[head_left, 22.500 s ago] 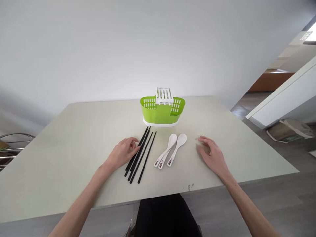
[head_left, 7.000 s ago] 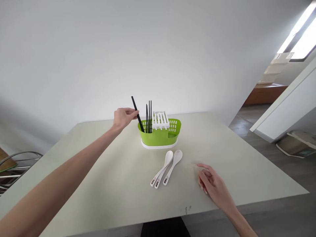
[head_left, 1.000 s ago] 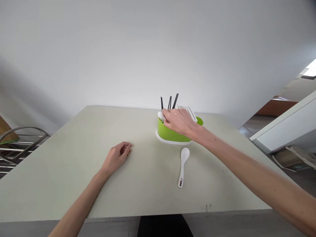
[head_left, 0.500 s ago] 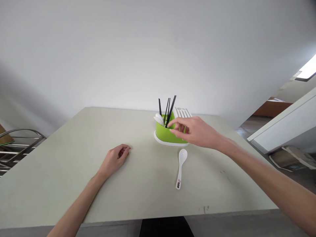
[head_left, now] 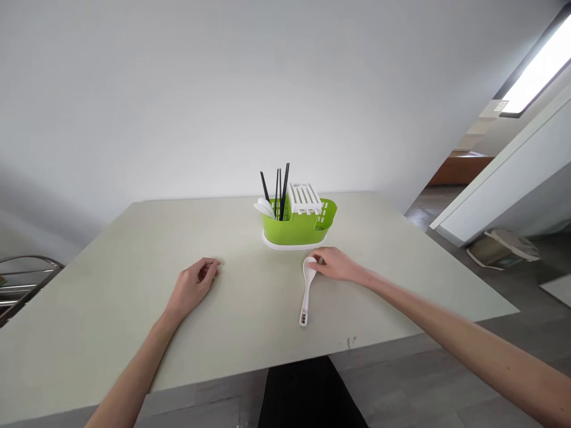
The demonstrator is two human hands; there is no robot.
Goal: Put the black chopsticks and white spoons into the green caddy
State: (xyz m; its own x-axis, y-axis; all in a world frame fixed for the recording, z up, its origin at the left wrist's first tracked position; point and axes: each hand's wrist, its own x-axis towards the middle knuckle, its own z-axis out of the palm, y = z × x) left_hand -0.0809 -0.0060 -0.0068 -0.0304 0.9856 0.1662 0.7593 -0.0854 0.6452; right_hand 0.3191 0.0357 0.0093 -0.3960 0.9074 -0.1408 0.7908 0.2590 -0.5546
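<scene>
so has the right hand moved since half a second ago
Yes. The right hand has come down from in front of the green holder to the table, fingers now at the bowl of the white spoon.

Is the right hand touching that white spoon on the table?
Touching: the head view shows the right hand's fingers on the white spoon's bowl.

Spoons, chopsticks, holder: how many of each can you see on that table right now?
White spoons: 3, one on the table at the right hand, two in the green holder at.
Black chopsticks: 4, upright in the holder.
Green holder: 1.
Total: 8.
</scene>
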